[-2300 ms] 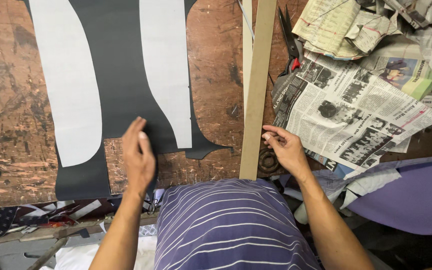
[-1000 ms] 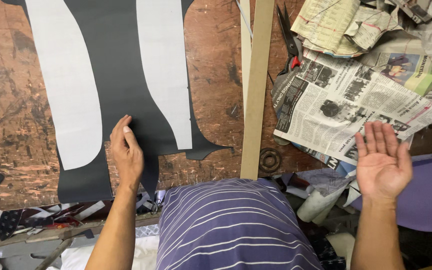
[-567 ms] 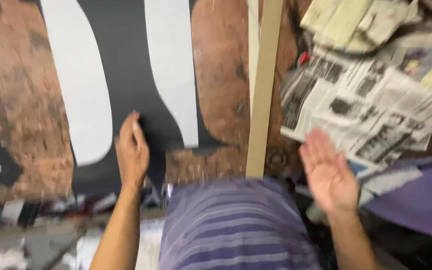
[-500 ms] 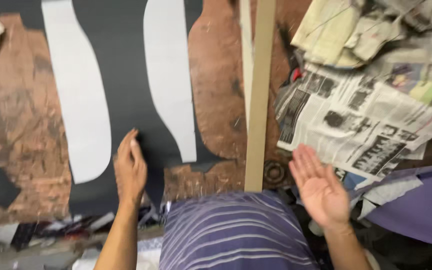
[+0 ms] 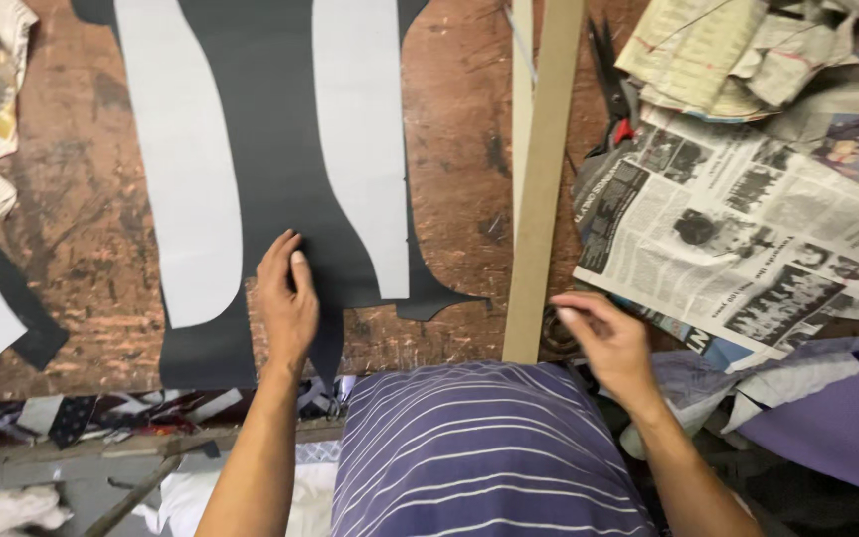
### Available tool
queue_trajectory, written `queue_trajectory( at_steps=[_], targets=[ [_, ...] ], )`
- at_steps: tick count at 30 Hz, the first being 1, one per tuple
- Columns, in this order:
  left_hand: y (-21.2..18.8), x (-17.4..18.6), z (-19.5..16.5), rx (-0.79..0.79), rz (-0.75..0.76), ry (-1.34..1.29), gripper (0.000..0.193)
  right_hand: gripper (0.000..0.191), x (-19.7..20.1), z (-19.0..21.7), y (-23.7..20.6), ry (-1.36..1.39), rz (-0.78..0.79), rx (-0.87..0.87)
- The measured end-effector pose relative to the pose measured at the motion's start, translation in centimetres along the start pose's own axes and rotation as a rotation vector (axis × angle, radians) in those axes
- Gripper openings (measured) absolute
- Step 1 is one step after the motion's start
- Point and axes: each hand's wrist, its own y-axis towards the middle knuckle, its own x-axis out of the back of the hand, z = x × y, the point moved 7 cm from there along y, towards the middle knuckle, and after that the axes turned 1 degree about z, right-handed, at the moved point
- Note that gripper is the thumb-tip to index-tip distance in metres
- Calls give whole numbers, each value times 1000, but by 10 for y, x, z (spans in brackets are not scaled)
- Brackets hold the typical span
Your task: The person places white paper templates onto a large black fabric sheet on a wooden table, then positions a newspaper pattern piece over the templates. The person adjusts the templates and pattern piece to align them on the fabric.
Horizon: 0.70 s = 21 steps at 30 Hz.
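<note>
Flat and spread, my left hand (image 5: 286,308) presses palm-down on the black sheet (image 5: 280,179) at lower centre of the frame, holding nothing, only pinning the smooth, matte material to the worn brown table (image 5: 72,219). Two pale grey curved pieces (image 5: 183,169) lie on the sheet, their long axes running up the frame away from me. My right hand (image 5: 608,343) hovers at lower right, fingers loosely curled and empty, just beside the near end of the long wooden ruler (image 5: 546,179), which runs straight up the frame. That hand is the nearer one to it. Crumpled newspaper (image 5: 738,239) fills the upper right; purple cloth (image 5: 837,428) lies below it.
</note>
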Motion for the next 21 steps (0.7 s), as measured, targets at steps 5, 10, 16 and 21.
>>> queue_trajectory(
  at_steps=[5,10,16,21],
  targets=[
    [-2,-1,-2,-21,-9,20,31,14,-64,23,18,-391,165,307],
    [-4,-3,0,-44,-30,53,30,20,-117,36,29,-556,311,508],
    [-8,-3,1,-47,-32,126,31,33,-141,32,34,-658,366,439],
    [-9,-3,-2,-62,-38,136,32,37,-152,27,38,-815,337,324]
  ],
)
